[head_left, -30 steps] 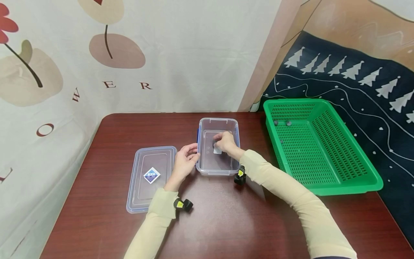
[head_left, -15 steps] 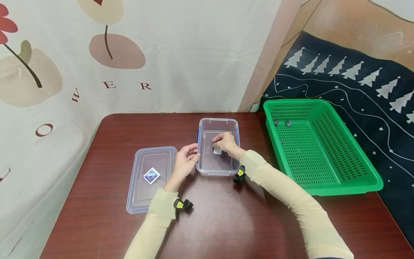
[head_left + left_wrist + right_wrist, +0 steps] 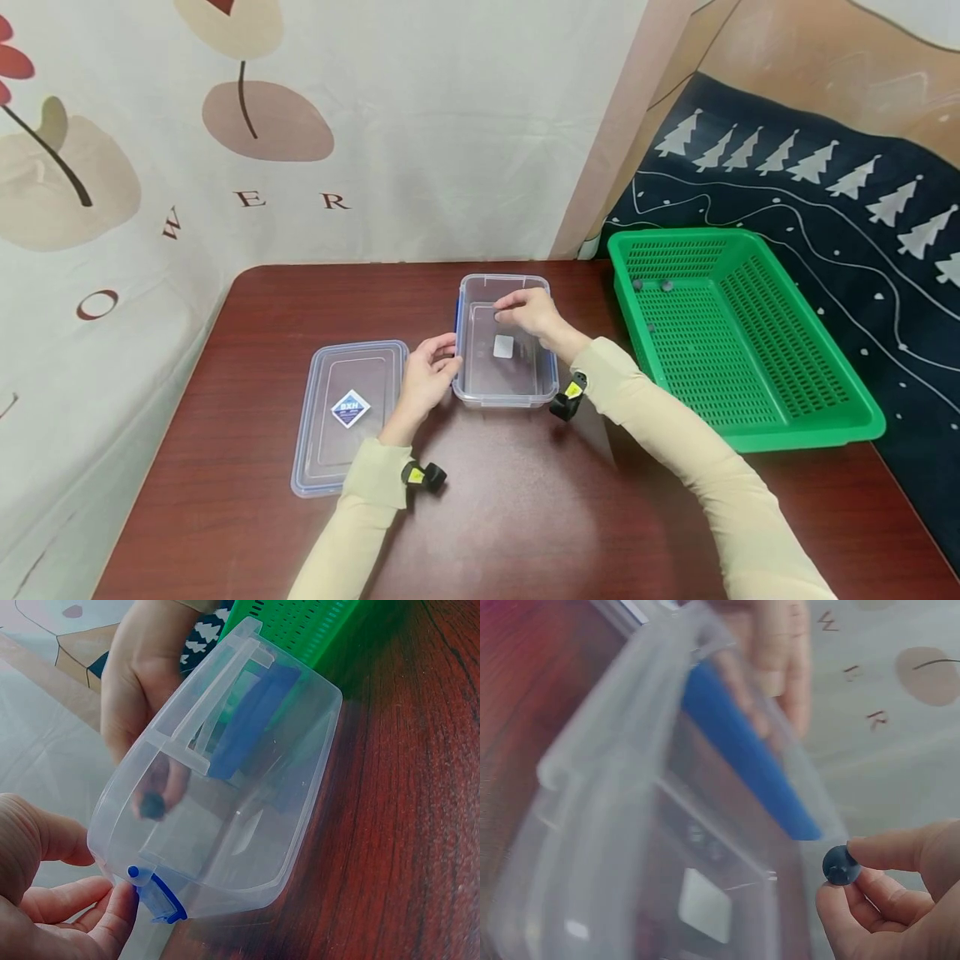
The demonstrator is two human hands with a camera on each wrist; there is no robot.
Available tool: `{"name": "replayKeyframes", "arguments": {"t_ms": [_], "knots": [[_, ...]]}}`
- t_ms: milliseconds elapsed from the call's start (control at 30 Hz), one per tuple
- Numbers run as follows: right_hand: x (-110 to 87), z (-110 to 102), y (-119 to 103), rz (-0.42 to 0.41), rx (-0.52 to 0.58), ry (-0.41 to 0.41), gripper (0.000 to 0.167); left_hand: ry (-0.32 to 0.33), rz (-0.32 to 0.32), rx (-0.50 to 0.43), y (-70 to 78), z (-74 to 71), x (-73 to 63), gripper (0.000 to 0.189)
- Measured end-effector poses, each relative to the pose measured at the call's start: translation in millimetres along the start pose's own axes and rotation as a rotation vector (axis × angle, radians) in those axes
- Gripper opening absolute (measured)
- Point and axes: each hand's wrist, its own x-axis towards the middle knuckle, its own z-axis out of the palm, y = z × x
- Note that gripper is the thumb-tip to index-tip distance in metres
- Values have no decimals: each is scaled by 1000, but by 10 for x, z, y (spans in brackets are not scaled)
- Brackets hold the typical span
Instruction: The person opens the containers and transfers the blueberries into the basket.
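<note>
A clear plastic box (image 3: pixel 506 383) with blue side latches stands uncovered on the table. My left hand (image 3: pixel 426 379) holds its left side, thumb at the rim and fingertips by the blue latch (image 3: pixel 161 898). Over the box's far half, my right hand (image 3: pixel 536 315) pinches a blueberry (image 3: pixel 841 865) between thumb and fingers. In the left wrist view the blueberry (image 3: pixel 152 805) shows through the box wall. A small white square (image 3: pixel 503 347) lies at the bottom of the box.
Left of the box lies its clear lid (image 3: pixel 356 450) with a diamond-shaped BXH label. At the right, a green basket (image 3: pixel 757 367) has a few small dark round pieces (image 3: pixel 667 286) in its far left part. A printed curtain (image 3: pixel 450 167) hangs behind the table.
My right hand has risen from low in the box and shifted toward its far side, uncovering the white square. The left hand has stayed at the box's side.
</note>
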Motion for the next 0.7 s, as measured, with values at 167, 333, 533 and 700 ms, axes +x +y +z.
{"name": "replayKeyframes", "arguments": {"t_ms": [167,333,533,700], "knots": [[-52,-224,-87,-15,59,16,24,-7,-8,14,214,1,-78,35],[-119,-498,-140,-1,114,35,28,-7,-17,16,242,2,-92,35],[-213,-883,-120,17,192,84,33,-12,-8,11,255,-3,-102,35],[-319,-1232,-27,16,282,128,37,-11,-14,18,258,-2,-100,35]]}}
